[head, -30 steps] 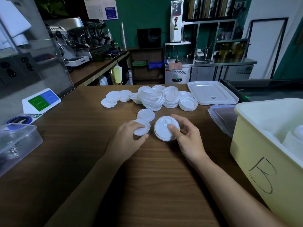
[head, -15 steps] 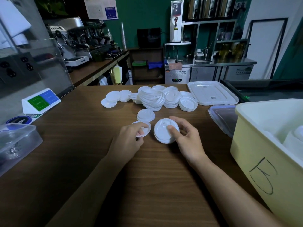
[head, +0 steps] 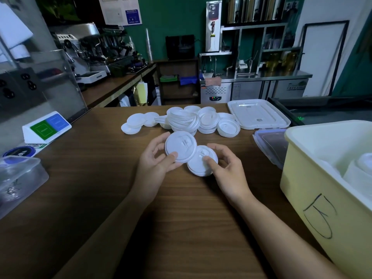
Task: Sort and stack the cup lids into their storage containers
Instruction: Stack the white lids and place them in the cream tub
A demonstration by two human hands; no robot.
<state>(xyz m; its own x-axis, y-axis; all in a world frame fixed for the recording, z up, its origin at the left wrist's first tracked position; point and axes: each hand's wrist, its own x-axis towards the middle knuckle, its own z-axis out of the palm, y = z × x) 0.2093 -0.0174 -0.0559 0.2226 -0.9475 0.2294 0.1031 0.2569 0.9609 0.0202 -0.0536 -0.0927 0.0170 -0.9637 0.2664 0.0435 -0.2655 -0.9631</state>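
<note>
Cup lids in both hands, over the middle of the wooden counter (head: 181,228). The left hand (head: 155,164) pinches one white lid (head: 180,147), thumb on its face and fingers behind the rim, with the face tipped toward the camera. The right hand (head: 227,172) grips a second lid (head: 202,161), thumb on top and fingers curled round its far rim. It may be a short stack; the count is not readable. I cannot tell whether it rests on the counter.

Key relation: the left lid sits up and to the left of the right one, its lower right rim overlapping it. Round pieces, so no long axis to align; only centring and tilt matter. Judged next: slide the left lid right and down, level it, and seat it. Whether the sizes match is uncertain, as the raised lid is nearer the camera.

- Loose pile of lids (head: 185,121) toward the far edge, middle, well beyond both hands.
- Yellow tub (head: 322,198) at the right edge, nearer the right hand, with white stacks inside.
- Flat white box cover (head: 258,113) at the far right corner, a clear cover (head: 269,143) just in front of it.
- Clear plastic box (head: 18,178) and green-blue card (head: 46,126) along the left edge.

Room: dim café, espresso machine (head: 90,47) far left, steel bench (head: 261,75) behind.
</note>
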